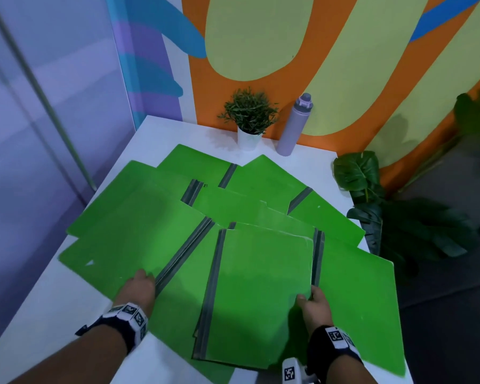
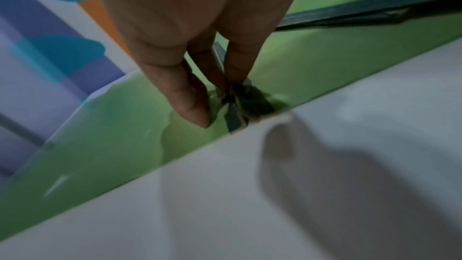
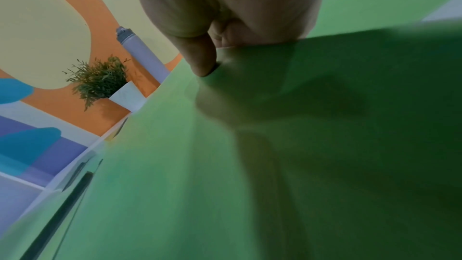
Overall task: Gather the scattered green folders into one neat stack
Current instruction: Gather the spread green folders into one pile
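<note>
Green folders [image 1: 194, 217] lie fanned and overlapping across the white table [image 1: 53, 309], from back edge to near edge. The left hand [image 1: 137, 286] pinches the dark spine end of a left-side folder at its near edge, fingers [image 2: 190, 104] curled on it. The right hand [image 1: 313, 306] grips the top near folder [image 1: 258, 295] at its right edge, thumb [image 3: 200, 60] on top.

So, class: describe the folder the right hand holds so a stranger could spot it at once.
Start at the white table and find the fan of green folders. The one you want lies on top at the near edge, where the right hand pinches its right side. Unlike its neighbours, this top folder shows its whole face, with the dark spine on its left.
</note>
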### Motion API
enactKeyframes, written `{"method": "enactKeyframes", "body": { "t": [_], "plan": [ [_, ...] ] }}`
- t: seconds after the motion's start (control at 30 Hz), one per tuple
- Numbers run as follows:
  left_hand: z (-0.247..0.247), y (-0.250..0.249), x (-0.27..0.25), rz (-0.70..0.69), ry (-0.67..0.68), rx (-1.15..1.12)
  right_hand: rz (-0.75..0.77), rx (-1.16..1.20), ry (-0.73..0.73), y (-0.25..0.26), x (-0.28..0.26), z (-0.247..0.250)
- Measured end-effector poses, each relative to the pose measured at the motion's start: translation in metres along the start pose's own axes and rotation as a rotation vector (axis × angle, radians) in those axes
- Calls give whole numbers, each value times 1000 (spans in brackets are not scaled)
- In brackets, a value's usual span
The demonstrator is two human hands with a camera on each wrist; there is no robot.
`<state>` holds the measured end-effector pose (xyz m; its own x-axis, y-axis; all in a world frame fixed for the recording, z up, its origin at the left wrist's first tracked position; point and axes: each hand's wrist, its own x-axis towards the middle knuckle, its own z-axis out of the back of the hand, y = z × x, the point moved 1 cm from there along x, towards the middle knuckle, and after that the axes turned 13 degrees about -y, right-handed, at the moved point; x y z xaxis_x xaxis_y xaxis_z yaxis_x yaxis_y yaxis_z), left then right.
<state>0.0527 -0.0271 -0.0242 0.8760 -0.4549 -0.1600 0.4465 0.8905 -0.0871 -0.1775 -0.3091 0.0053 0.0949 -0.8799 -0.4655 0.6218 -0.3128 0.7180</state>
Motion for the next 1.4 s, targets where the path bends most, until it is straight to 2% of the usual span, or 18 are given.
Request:
{"method": "enactKeyframes", "body": {
  "t": [0.07,0.13,0.23,0.37,0.5,0.57,0.67,0.73,0.8,0.93,0.97,1.07,1.2,1.3,1.4],
  "plan": [
    [3,-2,-1,-19,-2,-1,-7,49,0,3,1,5],
    [17,-8,0,23,-49,-65,-21,114,-4,8,4,12],
    [60,-18,3,90,-204,-215,-67,230,-18,21,5,21],
    [133,-27,3,56,-505,-369,-79,339,5,42,6,25],
    [171,-33,-4,20,-620,-675,-115,395,79,56,0,15],
    [169,-37,-7,53,-542,-894,-159,419,113,57,-5,7],
    [143,-41,-10,213,-252,-1194,-214,438,187,53,-10,-2],
    [125,-45,-13,275,-78,-1269,-207,415,197,48,-10,-3],
    [111,-51,-16,258,43,-1246,-180,392,184,40,-9,-3],
    [84,-65,-7,223,186,-1191,-96,379,111,28,-6,1],
    [76,-66,-1,187,189,-1108,-71,372,82,27,-4,3],
    [47,-61,23,36,125,-674,-41,313,15,24,1,7],
    [12,-35,50,1,110,-217,-53,258,-6,18,4,6],
    [-5,-16,50,7,120,-166,-73,242,8,14,3,7],
    [-13,-6,29,5,20,-240,-63,215,10,11,4,7]
  ]
}}
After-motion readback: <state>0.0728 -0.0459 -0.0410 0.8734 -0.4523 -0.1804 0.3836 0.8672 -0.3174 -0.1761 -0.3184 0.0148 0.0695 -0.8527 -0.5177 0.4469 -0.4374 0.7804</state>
